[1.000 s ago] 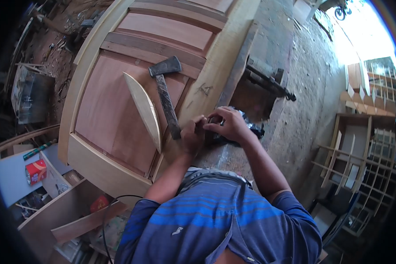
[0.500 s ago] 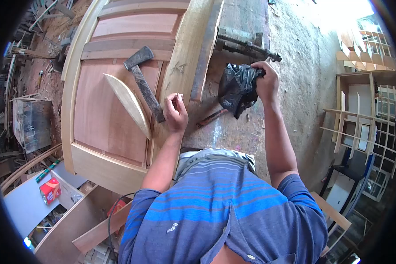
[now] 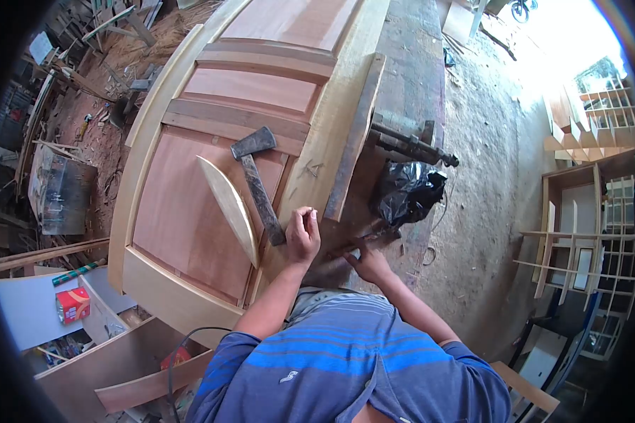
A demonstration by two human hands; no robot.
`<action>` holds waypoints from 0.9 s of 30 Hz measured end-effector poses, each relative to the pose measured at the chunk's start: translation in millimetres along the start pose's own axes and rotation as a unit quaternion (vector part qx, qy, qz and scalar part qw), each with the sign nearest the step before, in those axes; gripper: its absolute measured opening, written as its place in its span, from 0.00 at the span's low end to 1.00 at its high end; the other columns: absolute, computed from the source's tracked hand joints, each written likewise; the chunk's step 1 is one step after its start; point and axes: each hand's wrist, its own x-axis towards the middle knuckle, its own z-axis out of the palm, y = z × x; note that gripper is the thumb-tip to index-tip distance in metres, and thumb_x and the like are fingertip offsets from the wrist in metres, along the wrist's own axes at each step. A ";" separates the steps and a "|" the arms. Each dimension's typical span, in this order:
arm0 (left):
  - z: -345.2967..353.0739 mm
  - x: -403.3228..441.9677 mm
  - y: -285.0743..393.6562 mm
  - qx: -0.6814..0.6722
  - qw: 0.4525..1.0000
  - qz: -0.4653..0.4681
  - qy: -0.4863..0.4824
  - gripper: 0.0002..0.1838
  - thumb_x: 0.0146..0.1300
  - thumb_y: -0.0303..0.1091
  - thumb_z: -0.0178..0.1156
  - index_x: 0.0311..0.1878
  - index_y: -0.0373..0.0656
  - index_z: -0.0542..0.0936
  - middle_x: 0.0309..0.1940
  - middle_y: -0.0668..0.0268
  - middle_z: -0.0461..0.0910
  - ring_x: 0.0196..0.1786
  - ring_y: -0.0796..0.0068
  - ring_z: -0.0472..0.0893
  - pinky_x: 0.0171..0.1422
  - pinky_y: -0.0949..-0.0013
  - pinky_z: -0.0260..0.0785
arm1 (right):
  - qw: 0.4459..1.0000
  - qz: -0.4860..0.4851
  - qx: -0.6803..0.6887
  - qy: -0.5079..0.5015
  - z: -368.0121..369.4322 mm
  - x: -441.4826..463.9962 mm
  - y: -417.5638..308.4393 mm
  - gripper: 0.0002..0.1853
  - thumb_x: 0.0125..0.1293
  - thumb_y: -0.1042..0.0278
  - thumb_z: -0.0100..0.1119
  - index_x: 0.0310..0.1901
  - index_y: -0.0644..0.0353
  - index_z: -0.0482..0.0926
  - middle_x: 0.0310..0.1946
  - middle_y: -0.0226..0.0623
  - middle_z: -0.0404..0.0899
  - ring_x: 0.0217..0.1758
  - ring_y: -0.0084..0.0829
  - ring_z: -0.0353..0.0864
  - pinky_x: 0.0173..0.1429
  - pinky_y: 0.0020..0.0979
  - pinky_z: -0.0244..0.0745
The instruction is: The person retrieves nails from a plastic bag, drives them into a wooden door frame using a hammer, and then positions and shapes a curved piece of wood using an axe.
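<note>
My left hand (image 3: 304, 236) is closed in a pinch above the pale edge rail of a panelled wooden door (image 3: 183, 204); whatever its fingertips hold is too small to name. Beside it lies the handle of an axe-like hammer (image 3: 259, 190), its dark head pointing away. A curved pale wood piece (image 3: 227, 208) rests on the door panel left of it. My right hand (image 3: 371, 265) is low over the workbench, thumb and forefinger apart, at a slim reddish stick-like tool (image 3: 337, 252). Just beyond is a crumpled black plastic bag (image 3: 406, 194).
Several nails (image 3: 309, 169) lie on the door rail near a narrow wooden strip (image 3: 356, 137). A metal clamp or vise (image 3: 416, 146) sits at the bench's right side. Wooden frames (image 3: 578, 218) stand to the right. A red box (image 3: 73, 304) is at lower left.
My right hand has let go of the black bag and come down toward the reddish tool. The bag now sits on the bench. The view has shifted, and my left hand stays pinched.
</note>
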 end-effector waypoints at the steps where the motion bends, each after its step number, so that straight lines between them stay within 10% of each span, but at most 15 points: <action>1: -1.6 1.0 4.5 -0.006 1.000 -0.005 -0.003 0.06 0.83 0.29 0.62 0.54 0.37 0.80 0.44 0.53 0.87 0.46 0.52 0.90 0.52 0.55 0.82 | 0.999 0.026 0.014 -0.012 3.6 4.3 2.3 0.28 0.75 0.42 0.71 0.65 0.55 0.86 0.45 0.53 0.93 0.50 0.59 0.93 0.58 0.55 0.86; 6: -4.4 2.0 6.5 -0.022 1.000 -0.013 -0.006 0.05 0.83 0.29 0.62 0.53 0.37 0.80 0.43 0.53 0.86 0.44 0.53 0.89 0.51 0.56 0.82 | 0.997 0.077 -0.003 0.003 -17.2 -4.0 3.4 0.20 0.74 0.51 0.73 0.55 0.59 0.86 0.46 0.55 0.92 0.43 0.54 0.95 0.53 0.52 0.88; 10: -7.6 14.6 10.2 -0.086 0.995 -0.052 0.001 0.06 0.83 0.29 0.63 0.53 0.36 0.81 0.43 0.55 0.88 0.44 0.58 0.90 0.49 0.58 0.83 | 0.880 0.286 0.375 0.056 -72.0 -49.1 30.8 0.20 0.71 0.74 0.67 0.62 0.56 0.76 0.34 0.42 0.86 0.32 0.31 0.91 0.28 0.38 0.81; 14: 15.7 57.5 7.0 -0.141 0.987 -0.078 0.013 0.07 0.83 0.30 0.63 0.53 0.36 0.81 0.44 0.57 0.89 0.47 0.63 0.90 0.54 0.62 0.83 | 0.888 0.348 0.291 0.080 -183.0 -84.4 31.4 0.24 0.69 0.80 0.67 0.65 0.55 0.74 0.38 0.38 0.84 0.27 0.24 0.79 0.25 0.33 0.73; 19: 73.3 166.4 0.7 -0.148 0.989 -0.009 0.027 0.08 0.84 0.34 0.62 0.52 0.38 0.81 0.42 0.54 0.84 0.44 0.54 0.86 0.50 0.56 0.78 | 0.891 0.076 0.050 0.444 -230.2 -84.0 67.5 0.28 0.77 0.73 0.70 0.75 0.55 0.74 0.37 0.30 0.81 0.28 0.20 0.77 0.30 0.27 0.71; 24: 150.9 277.7 -24.6 -0.035 0.996 0.063 0.057 0.05 0.81 0.31 0.62 0.50 0.41 0.78 0.43 0.55 0.83 0.49 0.47 0.84 0.55 0.48 0.77 | 0.822 0.088 0.329 0.457 -279.9 21.9 -41.7 0.26 0.89 0.63 0.56 0.83 0.53 0.71 0.38 0.28 0.80 0.33 0.12 0.74 0.31 0.22 0.68; 27: 175.7 311.7 -36.3 0.084 0.991 0.056 0.088 0.05 0.80 0.31 0.62 0.52 0.43 0.78 0.46 0.56 0.84 0.53 0.46 0.83 0.59 0.44 0.75 | 0.916 -0.005 0.127 0.381 -247.9 116.4 -7.3 0.26 0.91 0.60 0.53 0.83 0.54 0.72 0.50 0.37 0.88 0.43 0.29 0.86 0.46 0.33 0.82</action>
